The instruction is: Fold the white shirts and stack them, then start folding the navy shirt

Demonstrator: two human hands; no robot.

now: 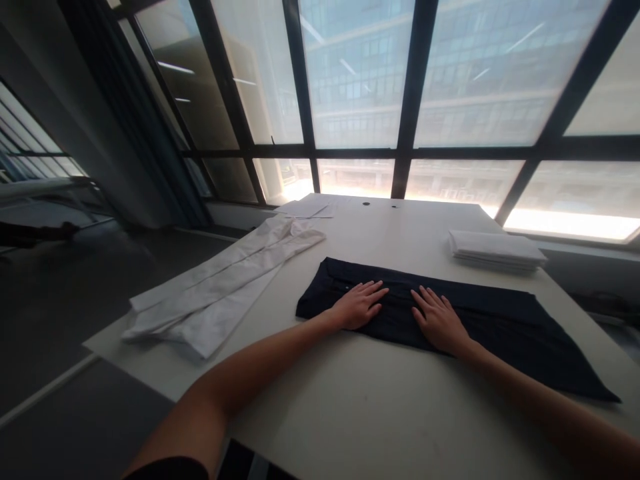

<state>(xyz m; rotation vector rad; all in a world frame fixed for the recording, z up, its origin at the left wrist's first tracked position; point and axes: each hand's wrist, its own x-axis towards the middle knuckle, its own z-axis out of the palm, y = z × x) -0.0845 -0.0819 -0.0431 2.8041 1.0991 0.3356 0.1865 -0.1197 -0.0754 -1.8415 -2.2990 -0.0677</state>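
A pair of dark navy trousers [505,327] lies flat across the white table, folded lengthwise into a long strip. Small pale dots, perhaps buttons, show near its left end. My left hand [357,305] rests palm down on the left part of the cloth, fingers spread and pointing right. Close by, a short gap to the right, my right hand [440,320] also lies flat on the trousers, its fingers apart and angled up to the left. Neither hand grips the fabric. The right end of the cloth fans out toward the table's right side.
White trousers [220,280] lie spread along the left edge of the table [350,407]. A stack of folded white cloth [495,251] sits at the back right. White sheets [307,208] lie at the far left corner. Large windows [357,80] stand behind the table.
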